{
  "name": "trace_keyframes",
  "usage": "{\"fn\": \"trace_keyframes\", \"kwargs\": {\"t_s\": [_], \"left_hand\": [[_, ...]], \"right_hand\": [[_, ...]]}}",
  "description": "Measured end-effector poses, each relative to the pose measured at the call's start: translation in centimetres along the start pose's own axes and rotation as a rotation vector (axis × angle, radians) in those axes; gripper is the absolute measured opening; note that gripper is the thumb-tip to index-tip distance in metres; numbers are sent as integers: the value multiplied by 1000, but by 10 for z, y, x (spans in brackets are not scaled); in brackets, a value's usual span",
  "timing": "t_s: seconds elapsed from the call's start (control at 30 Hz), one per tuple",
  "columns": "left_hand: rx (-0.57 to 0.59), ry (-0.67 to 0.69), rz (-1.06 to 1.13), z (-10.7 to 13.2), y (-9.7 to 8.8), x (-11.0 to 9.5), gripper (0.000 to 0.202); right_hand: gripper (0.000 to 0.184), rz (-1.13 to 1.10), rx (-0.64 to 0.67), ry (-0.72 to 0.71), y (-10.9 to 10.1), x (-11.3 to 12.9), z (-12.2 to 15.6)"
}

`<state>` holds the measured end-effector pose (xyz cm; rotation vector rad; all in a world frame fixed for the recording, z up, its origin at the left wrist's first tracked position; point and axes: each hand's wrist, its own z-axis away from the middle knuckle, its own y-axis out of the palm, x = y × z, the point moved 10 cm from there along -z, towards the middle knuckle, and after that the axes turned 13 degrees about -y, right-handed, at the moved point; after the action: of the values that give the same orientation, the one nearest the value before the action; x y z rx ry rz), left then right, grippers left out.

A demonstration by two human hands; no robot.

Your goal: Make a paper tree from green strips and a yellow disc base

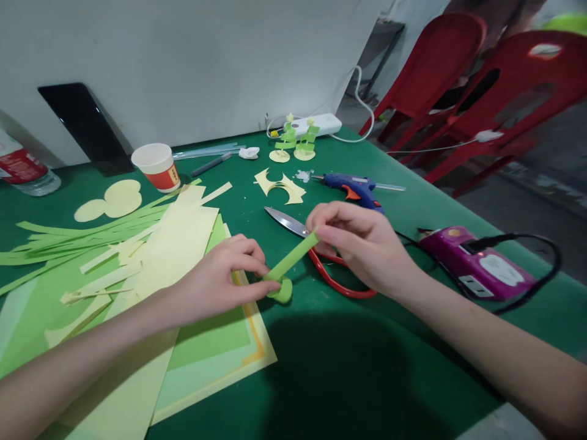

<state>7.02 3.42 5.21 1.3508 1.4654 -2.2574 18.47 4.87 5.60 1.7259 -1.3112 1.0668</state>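
Observation:
A green paper strip point(293, 255) stretches between my two hands, with its lower end curled into a loop. My left hand point(233, 272) pinches the strip by the curled end. Between thumb and fingers, my right hand point(351, 244) grips the other, upper end. Scissors with red handles point(339, 290) lie on the table beneath my right hand, their blades showing to its left. Left of my left hand, pale yellow paper sheets point(183, 238) rest over green sheets, with several loose green strips point(105, 232) beside them.
A blue glue gun point(353, 183) and purple power strip point(477, 263) lie at the right with cords. Behind are two small paper plants point(304, 146), yellow scraps point(280, 187), a pen point(211, 165), paper cup point(158, 168), phone point(85, 128) and bottle point(27, 165). Red chairs point(431, 61) stand beyond the table.

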Motion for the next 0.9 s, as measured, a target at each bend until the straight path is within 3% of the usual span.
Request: {"fn": "trace_keyframes", "kwargs": {"t_s": [0.43, 0.6, 0.77, 0.83, 0.9], "left_hand": [[-12, -62, -6, -6, -4, 14, 17], [-9, -84, -17, -7, -6, 19, 18], [-4, -94, -60, -10, -5, 24, 21], [-9, -99, -85, -12, -5, 26, 22], [-16, -111, -105, -13, -5, 29, 25]], "right_hand": [[7, -16, -489, -210, -95, 28, -26], [17, 25, -667, -264, -140, 36, -28], [28, 100, -966, -332, -176, 57, -13], [27, 124, -988, -419, -180, 70, -7], [23, 141, -903, -516, -175, 84, -7]]}}
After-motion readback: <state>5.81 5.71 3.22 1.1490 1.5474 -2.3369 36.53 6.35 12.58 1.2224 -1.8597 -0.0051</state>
